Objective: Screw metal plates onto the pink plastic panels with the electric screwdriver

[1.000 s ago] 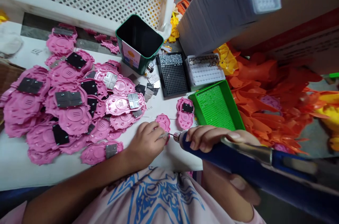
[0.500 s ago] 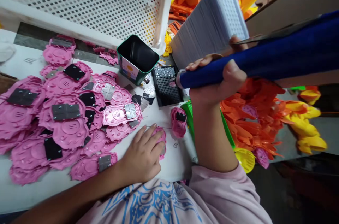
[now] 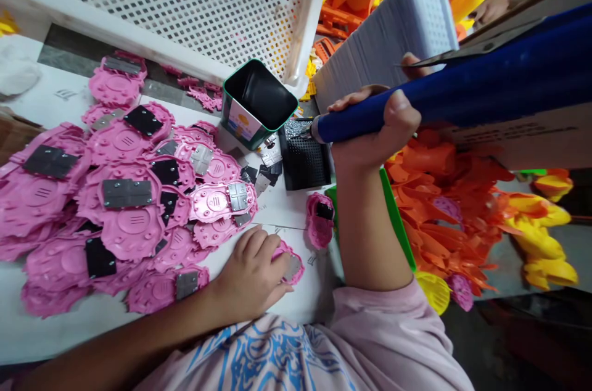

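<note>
My right hand (image 3: 377, 123) is wrapped around a blue electric screwdriver (image 3: 444, 101). Its tip points down at the small silver screws (image 3: 296, 127) lying at the far end of a black perforated tray (image 3: 308, 166). On the white table, my left hand (image 3: 252, 271) curls its fingers over the edge of a pink plastic part (image 3: 296, 277); a grey plate shows on that part, and the rest is under the fingers. Just beyond it lies another pink part (image 3: 319, 232) with a black plate. Loose metal and black plates (image 3: 264, 176) are beside the tray.
A heap of pink parts (image 3: 134, 218) with plates covers the left side. Behind stand a dark open tin (image 3: 259, 101), a white mesh crate (image 3: 185, 2) and a stack of pale trays (image 3: 383, 39). Orange pieces (image 3: 435, 212) fill the right, by a green bin edge (image 3: 398, 218).
The screwdriver tip has shifted across the tray toward the screws. My left fingers have drawn back and curled, showing more of the pink part. The whole view has shifted slightly.
</note>
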